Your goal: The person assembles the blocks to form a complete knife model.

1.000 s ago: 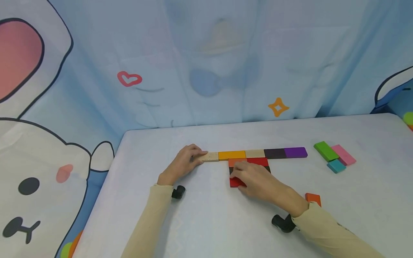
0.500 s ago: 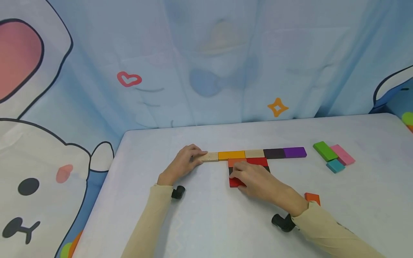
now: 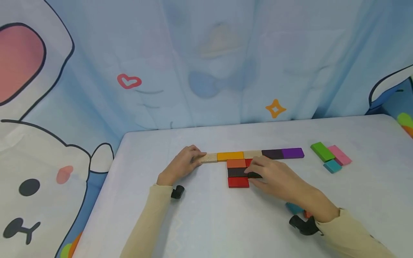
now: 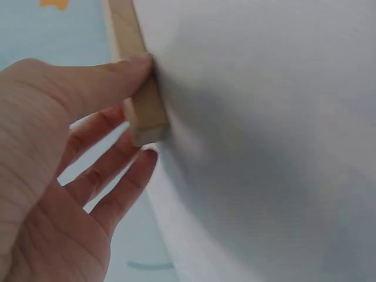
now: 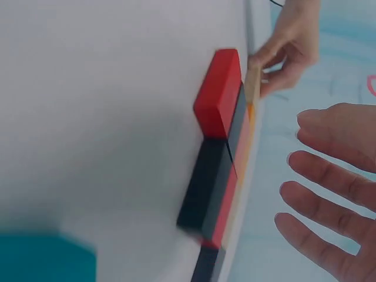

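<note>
My left hand point(image 3: 182, 165) pinches the left end of a pale wooden block point(image 3: 209, 158) between thumb and fingers. That block starts a straight row with a yellow block point(image 3: 230, 156), another pale one, a black block point(image 3: 272, 154) and a purple block point(image 3: 293, 153). Below it sit an orange block point(image 3: 236, 163), a black block point(image 3: 237, 172) and a red block point(image 3: 238, 182), with a second red and a second black block point(image 5: 205, 182) to their right. My right hand point(image 3: 277, 179) covers part of these; in the right wrist view its fingers point(image 5: 323, 173) are extended, holding nothing.
Green point(image 3: 322, 152), pink point(image 3: 340, 155) and teal point(image 3: 332, 166) blocks lie grouped at the right of the white table point(image 3: 193, 222). Another teal block point(image 3: 294, 208) and an orange-red one point(image 3: 307, 214) show partly under the right forearm. A printed curtain point(image 3: 226, 89) hangs behind the table.
My right hand has moved right, off the front red block, uncovering it and the left black block. A teal block now shows beneath the right forearm. My left hand keeps its place.
</note>
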Tool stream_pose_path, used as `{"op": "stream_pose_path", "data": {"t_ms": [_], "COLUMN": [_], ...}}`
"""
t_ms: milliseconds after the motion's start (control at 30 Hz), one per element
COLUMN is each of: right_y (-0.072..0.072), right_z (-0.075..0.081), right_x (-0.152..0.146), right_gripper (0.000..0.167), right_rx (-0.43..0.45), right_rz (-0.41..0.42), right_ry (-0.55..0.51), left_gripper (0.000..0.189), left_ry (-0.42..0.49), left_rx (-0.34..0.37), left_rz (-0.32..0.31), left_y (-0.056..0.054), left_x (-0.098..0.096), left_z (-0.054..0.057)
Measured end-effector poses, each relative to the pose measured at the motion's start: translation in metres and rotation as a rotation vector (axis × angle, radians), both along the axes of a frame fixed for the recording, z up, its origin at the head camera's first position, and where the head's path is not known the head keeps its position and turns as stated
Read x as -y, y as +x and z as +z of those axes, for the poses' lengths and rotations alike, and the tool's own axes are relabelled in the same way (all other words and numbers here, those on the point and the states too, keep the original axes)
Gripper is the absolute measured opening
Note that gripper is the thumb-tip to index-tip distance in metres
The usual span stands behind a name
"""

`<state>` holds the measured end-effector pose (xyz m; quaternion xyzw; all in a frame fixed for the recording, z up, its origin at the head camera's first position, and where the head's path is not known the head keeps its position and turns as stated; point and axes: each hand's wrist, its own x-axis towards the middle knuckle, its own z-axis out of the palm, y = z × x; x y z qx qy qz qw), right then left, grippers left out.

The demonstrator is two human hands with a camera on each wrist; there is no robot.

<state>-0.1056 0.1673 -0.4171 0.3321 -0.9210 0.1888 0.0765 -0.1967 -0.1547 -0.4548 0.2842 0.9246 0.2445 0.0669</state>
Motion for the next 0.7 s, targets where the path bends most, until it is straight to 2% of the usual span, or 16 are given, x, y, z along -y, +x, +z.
{"op": "stream_pose_path", "data": {"t_ms": [133, 233, 367, 533, 700], "right_y": [0.01, 0.018, 0.028, 0.041, 0.052], "right_z": [0.006, 0.009, 0.007, -0.004, -0.016], "right_x": [-0.026, -0.045, -0.067, -0.091, -0.113], "right_gripper": [0.028, 0.031, 0.033, 0.037, 0.049], "right_rx": [0.023, 0.05, 0.084, 0.168, 0.272], "right_rz": [-0.073, -0.12, -0.164, -0.195, -0.147], "right_ry": [0.017, 0.034, 0.065, 0.112, 0.158], "left_gripper": [0.044, 0.048, 0.053, 0.073, 0.081], "left_ry": [-0.07, -0.09, -0.092, -0.147, -0.242], "left_rx": [-0.034, -0.102, -0.177, -0.15, -0.089], "left_rz": [-0.014, -0.03, -0.107, -0.238, -0.257], "left_y": [0.004, 0.01, 0.023, 0.042, 0.053], "left_x": [-0.007, -0.019, -0.041, -0.071, -0.089], "left_z": [0.009, 0.018, 0.023, 0.021, 0.015]}}
